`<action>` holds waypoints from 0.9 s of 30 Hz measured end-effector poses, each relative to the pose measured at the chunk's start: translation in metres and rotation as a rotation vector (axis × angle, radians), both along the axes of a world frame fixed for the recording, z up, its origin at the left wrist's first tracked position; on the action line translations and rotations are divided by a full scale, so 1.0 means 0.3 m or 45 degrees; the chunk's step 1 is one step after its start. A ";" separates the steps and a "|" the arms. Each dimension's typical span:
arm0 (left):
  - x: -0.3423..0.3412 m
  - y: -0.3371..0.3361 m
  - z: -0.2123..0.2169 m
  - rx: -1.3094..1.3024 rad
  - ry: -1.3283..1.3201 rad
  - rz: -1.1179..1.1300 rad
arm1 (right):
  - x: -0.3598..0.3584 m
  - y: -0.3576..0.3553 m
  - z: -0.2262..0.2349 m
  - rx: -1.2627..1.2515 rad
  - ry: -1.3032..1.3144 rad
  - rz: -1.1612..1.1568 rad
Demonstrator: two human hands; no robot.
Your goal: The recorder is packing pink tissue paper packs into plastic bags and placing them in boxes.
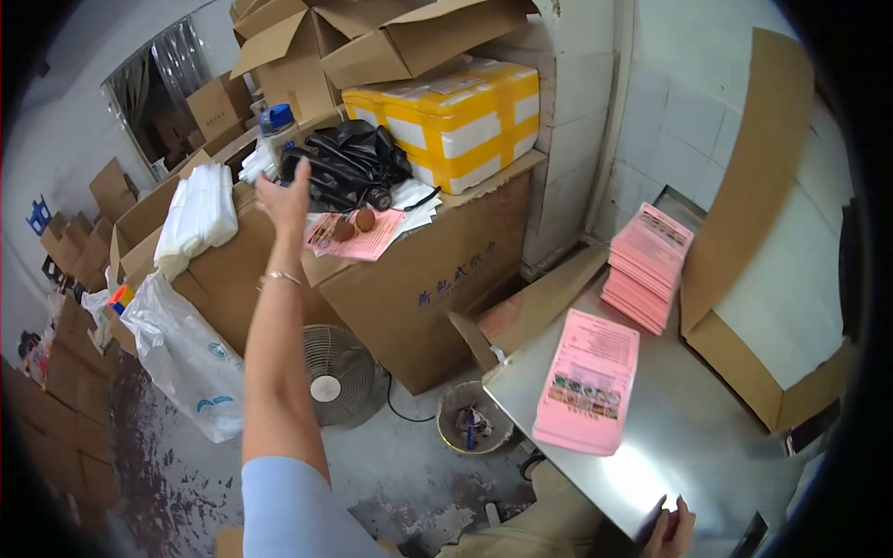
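Note:
My left hand (284, 197) is stretched out at the upper left, thumb and fingers apart, with nothing seen in it. It is nearest to a black plastic bag (349, 163) and a pink printed sheet (372, 244) on a tall carton. Two brown round objects (355, 224) lie on that sheet. At the lower right, my right hand (668, 530) has its fingers curled together at the near edge of the metal table (521, 367); what they hold, if anything, is hidden. A stack of pink printed cards (588, 383) lies on the table, with a taller pink stack (648, 265) behind it.
A white foam box with yellow tape (456, 121) stands on the tall carton (433, 288). White plastic bags (197, 216) lie on cartons at left. Below are a fan (339, 367) and a waste bin (474, 418). An open cardboard box (735, 367) borders the table's right side.

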State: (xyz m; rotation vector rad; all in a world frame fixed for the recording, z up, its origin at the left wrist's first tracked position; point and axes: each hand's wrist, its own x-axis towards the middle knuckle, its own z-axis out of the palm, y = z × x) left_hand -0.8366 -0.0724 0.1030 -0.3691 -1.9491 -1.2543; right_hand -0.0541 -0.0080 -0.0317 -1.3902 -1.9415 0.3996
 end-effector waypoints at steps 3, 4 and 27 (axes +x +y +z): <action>-0.132 0.067 0.073 -0.116 -0.285 0.124 | -0.009 0.001 0.050 0.205 -0.251 -0.005; -0.189 0.070 0.105 -0.154 -0.382 0.065 | -0.009 0.002 0.044 0.191 -0.261 -0.010; -0.043 -0.189 0.360 0.393 0.243 -0.547 | 0.003 0.024 0.131 -0.418 0.353 0.069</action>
